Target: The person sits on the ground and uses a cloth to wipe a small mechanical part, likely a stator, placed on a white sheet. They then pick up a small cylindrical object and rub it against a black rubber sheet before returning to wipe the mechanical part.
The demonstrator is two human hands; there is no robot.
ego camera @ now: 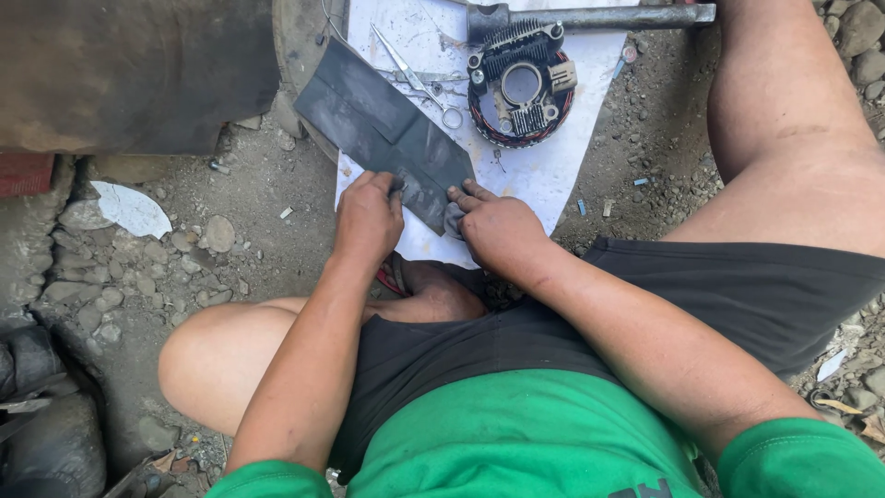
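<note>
Left hand [367,218] and right hand [498,228] side by side, fingers down.

The dark sheet [383,129] under the left hand [367,219] and right hand [498,231] looks like matt grey rubber, scuffed and dusty, lying on smudged white paper [544,171]. The scissors [417,78] and the hammer [590,17] are dull, worn metal, and the round part [519,85] shows ribbed grey metal with reddish copper wire at its rim. The ground [230,240] is rough dirt and stones.
</note>
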